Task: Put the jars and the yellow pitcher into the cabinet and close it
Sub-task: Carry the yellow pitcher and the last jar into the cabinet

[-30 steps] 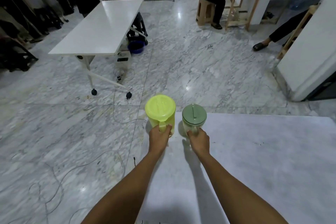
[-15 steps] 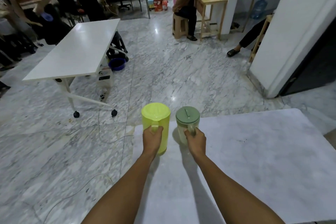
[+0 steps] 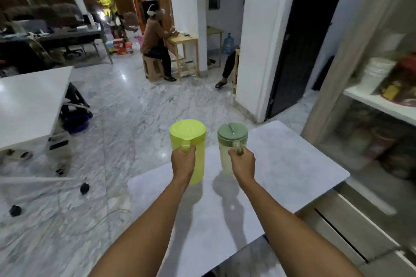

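My left hand point(image 3: 182, 159) grips the handle of the yellow pitcher point(image 3: 188, 139), which hangs above the white table point(image 3: 292, 164). My right hand point(image 3: 242, 163) grips the handle of a pale jar with a green lid point(image 3: 231, 136), also lifted off the table, to the right of the pitcher. The cabinet point(image 3: 371, 101) stands at the right edge with its shelves showing; blurred containers sit on them.
A second white table on wheels point(image 3: 29, 101) stands to the left, with cables on the marble floor. A person sits on a stool point(image 3: 155, 47) at the back. A white pillar point(image 3: 254, 51) and a dark doorway lie beyond the table.
Both hands have lifted the pitcher and the jar off the table. My view has swung up and to the right, and the cabinet has come into sight.
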